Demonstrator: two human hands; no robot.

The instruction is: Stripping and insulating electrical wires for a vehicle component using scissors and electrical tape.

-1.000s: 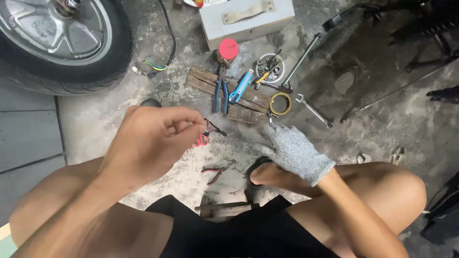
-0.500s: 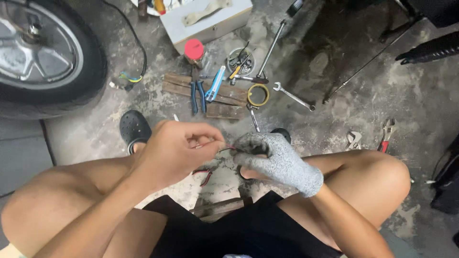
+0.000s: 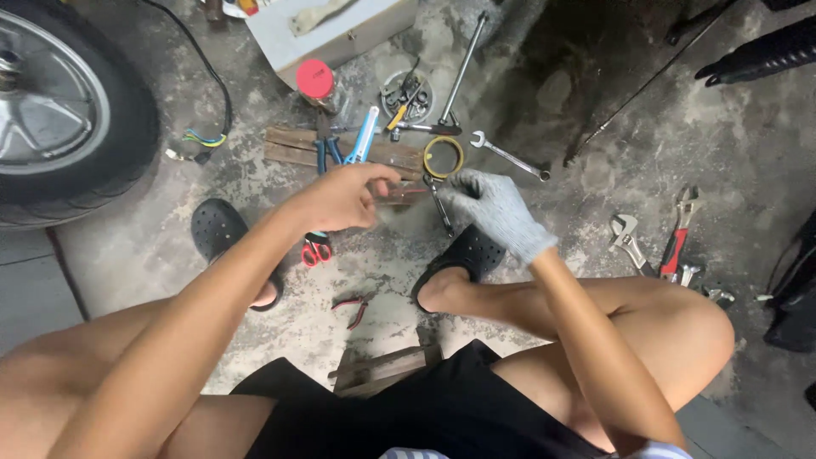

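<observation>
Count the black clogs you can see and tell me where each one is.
2. One black clog is on the person's left foot, below the tyre. The other is on the right foot, under the gloved right hand. None seems hidden.

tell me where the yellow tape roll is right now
In the head view the yellow tape roll lies on the concrete floor just above centre, at the right end of the wooden slat, just beyond the gloved right hand.

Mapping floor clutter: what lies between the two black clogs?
Head view: red-handled scissors near the left clog, small red pliers nearer the right clog; otherwise bare concrete.
</observation>
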